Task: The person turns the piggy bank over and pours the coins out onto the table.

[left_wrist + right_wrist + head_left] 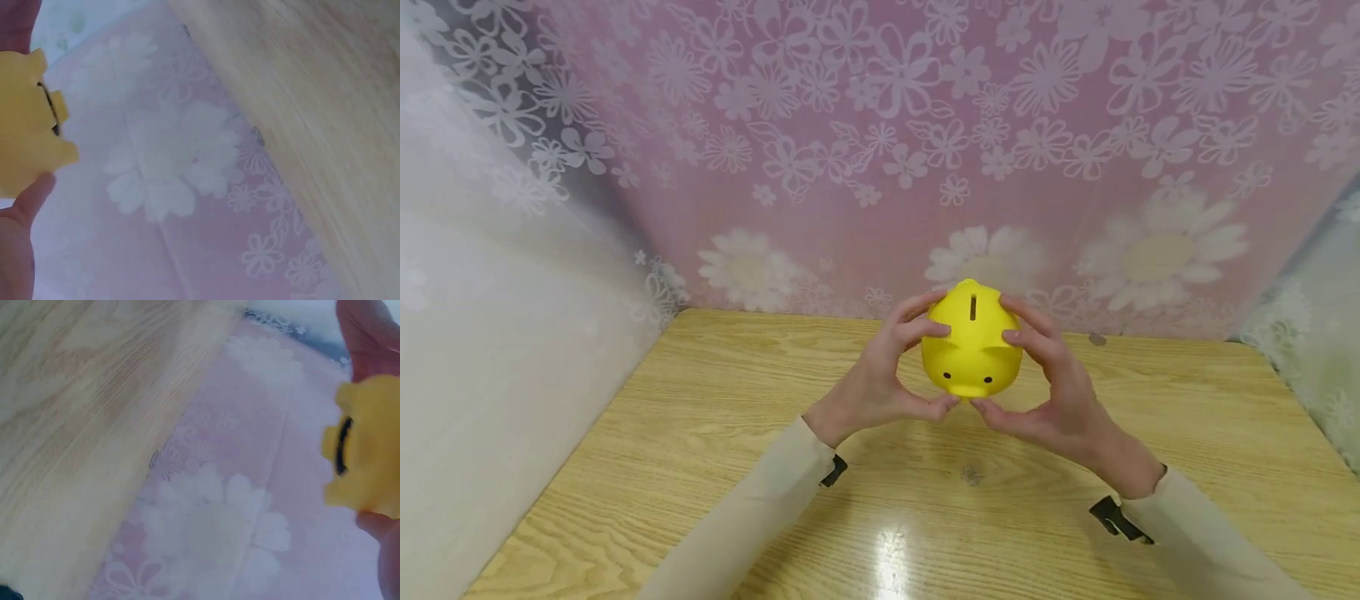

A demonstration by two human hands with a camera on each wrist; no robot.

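Note:
A yellow piggy bank with a coin slot on top and two black nostril dots is held above the wooden table, snout toward the camera. My left hand grips its left side, fingers curled over the top and thumb under the snout. My right hand grips the right side the same way. In the left wrist view the piggy bank shows at the left edge with a fingertip below it. The right wrist view has the piggy bank at its right edge, slot visible.
A pink flowered curtain hangs close behind the table. A pale translucent sheet borders the table's left side, and a similar one the right. A small dark knot marks the tabletop.

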